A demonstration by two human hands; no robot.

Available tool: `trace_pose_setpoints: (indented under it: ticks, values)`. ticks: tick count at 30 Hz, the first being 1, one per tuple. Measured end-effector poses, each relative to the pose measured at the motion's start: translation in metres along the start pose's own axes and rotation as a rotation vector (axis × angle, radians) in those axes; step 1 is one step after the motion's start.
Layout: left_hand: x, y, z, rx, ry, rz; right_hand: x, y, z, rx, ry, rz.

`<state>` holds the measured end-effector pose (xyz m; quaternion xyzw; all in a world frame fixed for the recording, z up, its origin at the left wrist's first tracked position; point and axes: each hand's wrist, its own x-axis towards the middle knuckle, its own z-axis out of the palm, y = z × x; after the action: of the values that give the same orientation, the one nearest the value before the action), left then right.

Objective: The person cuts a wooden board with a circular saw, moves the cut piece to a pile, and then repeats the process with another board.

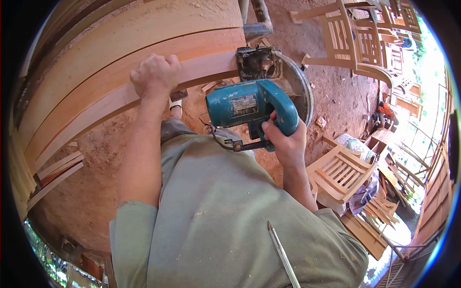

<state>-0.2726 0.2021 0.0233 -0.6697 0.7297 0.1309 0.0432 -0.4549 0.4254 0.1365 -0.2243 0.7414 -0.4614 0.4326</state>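
Observation:
My left hand (154,74) is closed over the edge of a long wooden plank (96,81) that runs from the upper middle down to the left. In my right hand (286,141) I grip the handle of a teal circular saw (252,103). Its blade guard (295,81) sits at the plank's right end, close to the wood. The blade itself is hidden by the guard and base. A black cord loops down from the saw toward my body.
Sawdust covers the dirt floor. Wooden chair frames (357,43) stand at the upper right, and a slatted chair part (338,170) lies at the right. Loose boards (55,175) lie at the left. A pen (283,254) sticks out of my shirt.

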Motion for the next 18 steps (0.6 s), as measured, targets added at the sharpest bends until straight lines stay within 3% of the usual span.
trace_pose_setpoints:
  ticks: [18]
  values:
    - [-0.0043, -0.0011, -0.0001, -0.037, 0.011, 0.032, 0.0030, 0.0020, 0.0003, -0.013, 0.022, 0.003]
